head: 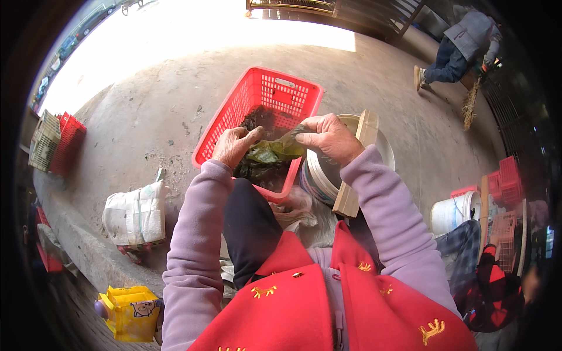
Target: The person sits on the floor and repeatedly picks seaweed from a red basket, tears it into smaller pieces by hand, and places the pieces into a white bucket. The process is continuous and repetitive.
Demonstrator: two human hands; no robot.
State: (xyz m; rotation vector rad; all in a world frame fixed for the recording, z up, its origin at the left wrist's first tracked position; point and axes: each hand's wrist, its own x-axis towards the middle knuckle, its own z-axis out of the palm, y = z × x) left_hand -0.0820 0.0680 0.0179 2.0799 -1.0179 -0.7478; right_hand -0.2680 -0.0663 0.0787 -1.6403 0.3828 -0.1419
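Observation:
Between my two hands a thin, wet, olive-green leaf, perhaps seaweed [274, 148], is stretched over a red plastic basket [210, 139]. My left hand [234, 142] is at its left side, thumb and fingers close together; whether they pinch it is hard to tell. My right hand [332, 137] grips its right end between thumb and forefinger. More dark green, leafy material [263, 174] lies in the basket. Right of the basket, partly under my right hand, stands a white bucket [317, 177] with a wooden board [368, 127] across its rim.
A wrapped white bundle [136, 215] and a yellow bag [134, 313] are at the left, near stacked crates [68, 142]. At the right are a white bucket [454, 210] and a seated person [491, 289]. A person with a straw broom [470, 103] is at the upper right.

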